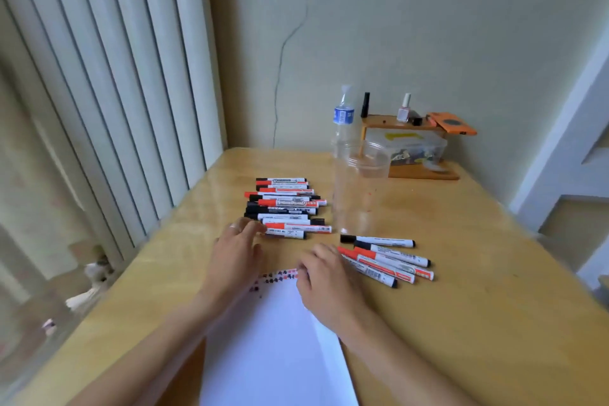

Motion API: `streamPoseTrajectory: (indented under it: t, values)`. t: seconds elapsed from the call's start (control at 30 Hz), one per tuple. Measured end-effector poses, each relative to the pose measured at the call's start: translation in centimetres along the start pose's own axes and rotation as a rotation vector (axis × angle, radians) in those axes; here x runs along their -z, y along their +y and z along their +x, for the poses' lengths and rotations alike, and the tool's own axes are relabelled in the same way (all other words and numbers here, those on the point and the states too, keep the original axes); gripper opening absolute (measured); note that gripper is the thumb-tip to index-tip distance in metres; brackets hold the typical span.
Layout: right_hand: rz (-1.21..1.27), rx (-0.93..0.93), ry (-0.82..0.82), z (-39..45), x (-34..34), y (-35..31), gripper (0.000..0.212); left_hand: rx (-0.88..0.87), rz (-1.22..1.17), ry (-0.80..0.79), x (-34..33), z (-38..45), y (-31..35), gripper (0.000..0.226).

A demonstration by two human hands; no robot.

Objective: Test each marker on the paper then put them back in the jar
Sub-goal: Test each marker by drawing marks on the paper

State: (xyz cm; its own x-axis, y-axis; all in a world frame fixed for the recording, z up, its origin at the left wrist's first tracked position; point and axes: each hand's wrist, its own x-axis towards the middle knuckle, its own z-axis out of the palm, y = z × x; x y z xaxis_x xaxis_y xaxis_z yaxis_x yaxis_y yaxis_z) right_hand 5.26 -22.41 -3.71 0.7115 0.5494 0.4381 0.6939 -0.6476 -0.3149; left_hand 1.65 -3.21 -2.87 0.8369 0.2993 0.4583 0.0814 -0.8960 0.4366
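A white sheet of paper lies in front of me with small red and black test marks along its top edge. Several red- and black-capped markers lie in a row left of a tall clear jar, which looks empty. A smaller group of markers lies fanned out to the right of the paper. My left hand reaches toward the nearest marker of the left row, fingertips touching its cap end. My right hand rests on the paper's top right corner with fingers curled; whether it holds anything is hidden.
Behind the jar stand a water bottle and a small wooden shelf with nail polish, an orange box and a clear plastic box under it. The wooden table ends at a wall behind and white vertical slats on the left.
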Motion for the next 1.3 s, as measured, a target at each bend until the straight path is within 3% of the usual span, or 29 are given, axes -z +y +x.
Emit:
streamPoseTrajectory:
  t: [0.13, 0.27, 0.4, 0.57, 0.7, 0.8, 0.93, 1.3]
  values:
    - [-0.073, -0.011, 0.098, 1.5, -1.2, -0.1, 0.009, 0.112, 0.08, -0.038, 0.1, 2.0, -2.5, 0.052]
    - [-0.083, 0.034, 0.108, 1.4, -1.9, 0.4, 0.009, 0.098, 0.114, -0.077, 0.2, 3.0, -3.8, 0.024]
    - [-0.128, 0.053, 0.17, 1.4, -1.5, 0.1, 0.012, 0.035, 0.011, -0.016, 1.3, 2.1, -3.2, 0.008]
    - [-0.148, 0.219, 0.332, 1.9, -0.7, -1.3, 0.021, -0.106, -0.155, -0.09, 2.4, -0.6, -1.5, 0.016]
    - [-0.131, 0.291, 0.21, 1.4, -1.6, -1.1, 0.011, -0.156, -0.296, -0.165, 2.2, -2.0, -0.8, 0.023]
    - [-0.183, 0.308, 0.189, 1.2, -1.6, -0.8, 0.007, -0.155, -0.384, -0.205, 1.7, -2.4, -0.7, 0.01]
    - [-0.142, 0.313, 0.23, 1.0, -1.4, -1.0, 0.012, -0.28, -0.174, -0.199, 1.2, -2.4, -1.2, 0.035]
    - [-0.166, 0.248, 0.175, 0.7, -1.5, -1.5, 0.025, -0.277, -0.106, -0.115, 0.1, -2.5, -1.7, 0.038]
